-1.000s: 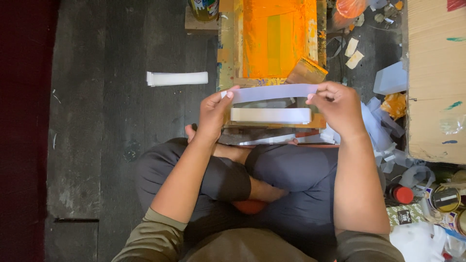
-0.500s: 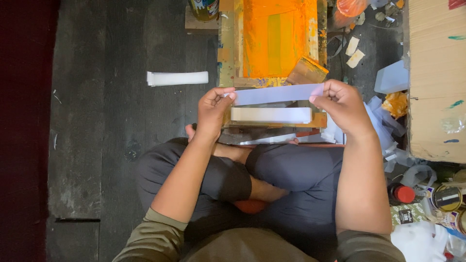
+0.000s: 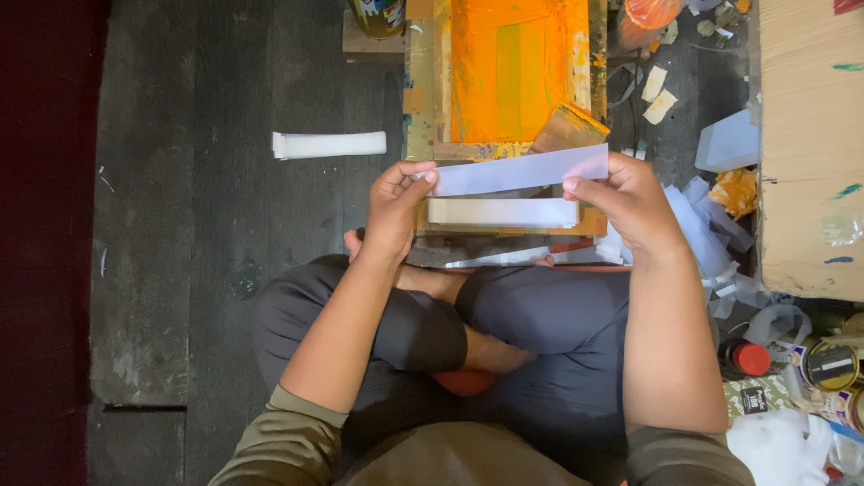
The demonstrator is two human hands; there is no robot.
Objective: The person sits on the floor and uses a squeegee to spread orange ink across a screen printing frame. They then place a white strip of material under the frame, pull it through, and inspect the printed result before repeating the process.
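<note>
Strip [image 3: 522, 169]: a long pale strip is hanging in the air at upper centre of the frame, its long axis running left to right and tilting slightly up toward the right.
Left hand [image 3: 394, 209]: is pinching the strip's left end between thumb and fingertips, closed on it.
Right hand [image 3: 630, 202]: is pinching the right end the same way, fingers curled shut over the edge.
Below the strip: a white stack [image 3: 502, 212] is lying just under it, parallel, on a wooden block.
Beyond: the orange screen frame [image 3: 504, 72] is sitting above, near the strip's far edge.
Nearer hand: both are gripping equally, one at each end.
Left of frame: a spare white bundle [image 3: 328, 144] is lying well apart on the dark floor.
</note>
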